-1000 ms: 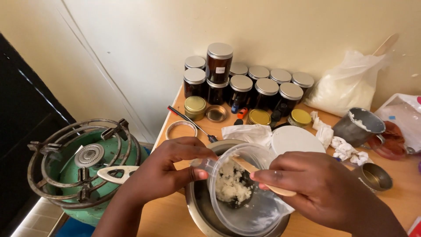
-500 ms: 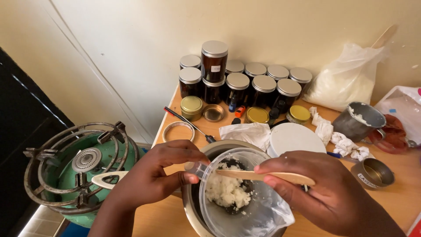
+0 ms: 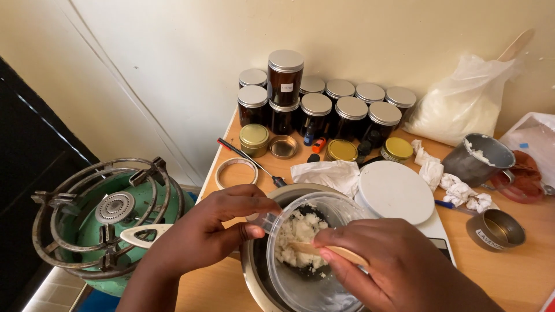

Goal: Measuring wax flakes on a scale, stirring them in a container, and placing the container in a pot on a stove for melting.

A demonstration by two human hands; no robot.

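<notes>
Your right hand (image 3: 399, 271) has drawn back toward you since half a second ago: the wooden spatula (image 3: 326, 251), then lying level across the rim, now tips down with its blade buried in the white crumbly mass (image 3: 298, 237), so the scraping goes on and a good lump is not yet out. The right fingers (image 3: 341, 240) are closed around the spatula's handle. Your left hand (image 3: 214, 228) stays as it was, its fingers pinched shut on the rim tab of the clear plastic tub (image 3: 306, 254), which is tilted over the metal pot (image 3: 260, 271) just below your fingers; what lies in the pot is mostly hidden.

Beyond your right fingers a round white lid (image 3: 396, 190) lies flat on the table (image 3: 520, 266), a small empty tin cup (image 3: 496, 229) to its right. Farther off, a grey mug (image 3: 477, 160) has white smears inside. At the wall stand dark jars with silver lids (image 3: 324, 112), contents not discernible, and a plastic bag (image 3: 457, 107) of white granules. Left of your left fingers sits a green gas burner (image 3: 107, 216).
</notes>
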